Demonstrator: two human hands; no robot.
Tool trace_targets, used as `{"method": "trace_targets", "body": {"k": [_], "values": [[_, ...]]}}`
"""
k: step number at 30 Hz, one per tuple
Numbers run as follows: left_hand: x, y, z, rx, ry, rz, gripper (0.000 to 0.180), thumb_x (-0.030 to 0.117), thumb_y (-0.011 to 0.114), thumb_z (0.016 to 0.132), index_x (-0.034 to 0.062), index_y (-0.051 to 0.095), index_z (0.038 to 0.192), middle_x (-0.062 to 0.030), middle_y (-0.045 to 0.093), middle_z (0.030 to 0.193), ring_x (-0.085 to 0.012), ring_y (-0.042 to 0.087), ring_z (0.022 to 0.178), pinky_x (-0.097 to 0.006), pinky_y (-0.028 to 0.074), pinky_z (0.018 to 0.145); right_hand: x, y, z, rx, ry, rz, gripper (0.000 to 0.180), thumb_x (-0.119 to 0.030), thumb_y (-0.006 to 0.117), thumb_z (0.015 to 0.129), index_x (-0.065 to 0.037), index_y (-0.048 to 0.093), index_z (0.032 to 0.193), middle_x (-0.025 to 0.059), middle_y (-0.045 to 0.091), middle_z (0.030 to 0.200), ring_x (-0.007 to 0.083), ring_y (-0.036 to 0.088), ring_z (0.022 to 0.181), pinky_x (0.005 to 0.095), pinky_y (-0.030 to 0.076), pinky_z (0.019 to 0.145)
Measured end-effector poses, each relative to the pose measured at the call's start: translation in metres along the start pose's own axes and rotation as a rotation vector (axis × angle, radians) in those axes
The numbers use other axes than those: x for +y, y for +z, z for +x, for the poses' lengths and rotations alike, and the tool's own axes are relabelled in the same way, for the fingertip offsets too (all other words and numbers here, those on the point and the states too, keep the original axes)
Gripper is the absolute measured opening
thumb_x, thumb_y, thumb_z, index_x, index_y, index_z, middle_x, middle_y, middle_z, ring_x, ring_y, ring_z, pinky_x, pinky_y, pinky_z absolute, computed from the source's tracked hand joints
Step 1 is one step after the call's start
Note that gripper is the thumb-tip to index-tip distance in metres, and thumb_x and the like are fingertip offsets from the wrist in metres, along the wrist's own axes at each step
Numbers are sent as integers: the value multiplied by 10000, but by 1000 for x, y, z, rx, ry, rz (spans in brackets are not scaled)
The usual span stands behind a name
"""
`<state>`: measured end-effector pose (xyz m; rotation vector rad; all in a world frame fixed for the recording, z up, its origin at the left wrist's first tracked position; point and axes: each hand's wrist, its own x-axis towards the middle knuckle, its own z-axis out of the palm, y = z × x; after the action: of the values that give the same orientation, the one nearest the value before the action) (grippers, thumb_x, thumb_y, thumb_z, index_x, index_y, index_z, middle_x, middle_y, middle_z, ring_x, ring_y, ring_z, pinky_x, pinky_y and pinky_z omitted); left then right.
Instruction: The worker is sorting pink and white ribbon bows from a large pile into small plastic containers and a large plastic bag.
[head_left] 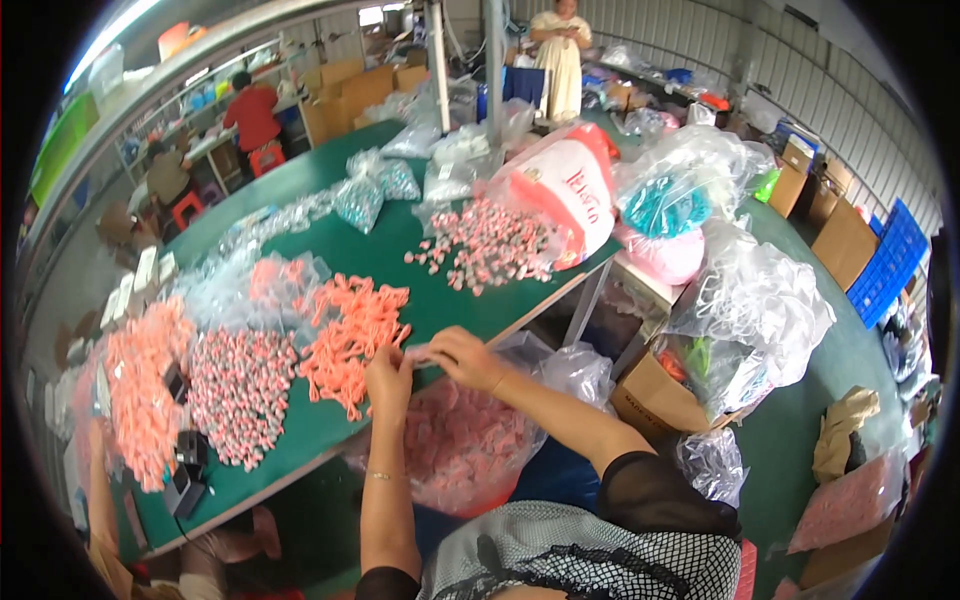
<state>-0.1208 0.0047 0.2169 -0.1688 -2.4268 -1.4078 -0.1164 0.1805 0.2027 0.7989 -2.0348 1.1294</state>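
My left hand point(388, 375) and my right hand point(462, 358) meet just off the front edge of the green table point(420, 305). Their fingers pinch a small pale pinkish piece point(418, 354) between them; its exact kind is too small to make out. Left of my hands lies a heap of coral-orange cord loops point(355, 325). Beyond it is a pile of small pink-and-grey pieces point(240, 390), and a similar pile point(490, 240) spills from a white-and-red sack point(560, 190). Under my hands, an open clear bag point(460, 440) holds many flat pink packets.
Coral strips point(150, 385) and small black boxes point(187, 470) sit at the table's left end, where another person's arm point(98, 490) reaches in. Clear bags point(370, 190) line the far side. At right stand a cardboard box point(655, 395) and bulky plastic bags point(760, 300).
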Motion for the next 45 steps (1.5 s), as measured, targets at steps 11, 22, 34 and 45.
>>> {"method": "trace_targets", "body": {"k": [11,22,34,45], "values": [[-15,5,-20,134,59,61,84,18,695,755,-39,646,792,-102,633,641,-153,607,556,-294,468,496,-11,4,-14,11,-40,20,112,-63,674,827,-49,650,936,107,625,922,284,607,890,366,499,786],[2,15,-18,210,-33,85,153,111,708,779,-28,659,816,-153,660,691,-226,645,641,-357,499,605,10,4,-3,33,-143,-56,95,-112,647,824,-44,646,890,119,620,911,320,591,885,403,495,782],[7,2,-31,174,-124,34,174,121,746,757,-25,702,840,-146,684,708,-228,670,633,-323,514,610,-12,5,-3,-7,-15,40,171,45,703,740,-30,651,885,111,645,898,277,619,851,358,508,746],[15,-1,-26,126,-154,155,215,192,767,746,-8,716,807,-142,688,707,-257,668,632,-352,515,614,-9,3,-2,-38,3,17,175,44,691,744,-29,645,896,111,646,907,286,619,873,365,507,768]]}}
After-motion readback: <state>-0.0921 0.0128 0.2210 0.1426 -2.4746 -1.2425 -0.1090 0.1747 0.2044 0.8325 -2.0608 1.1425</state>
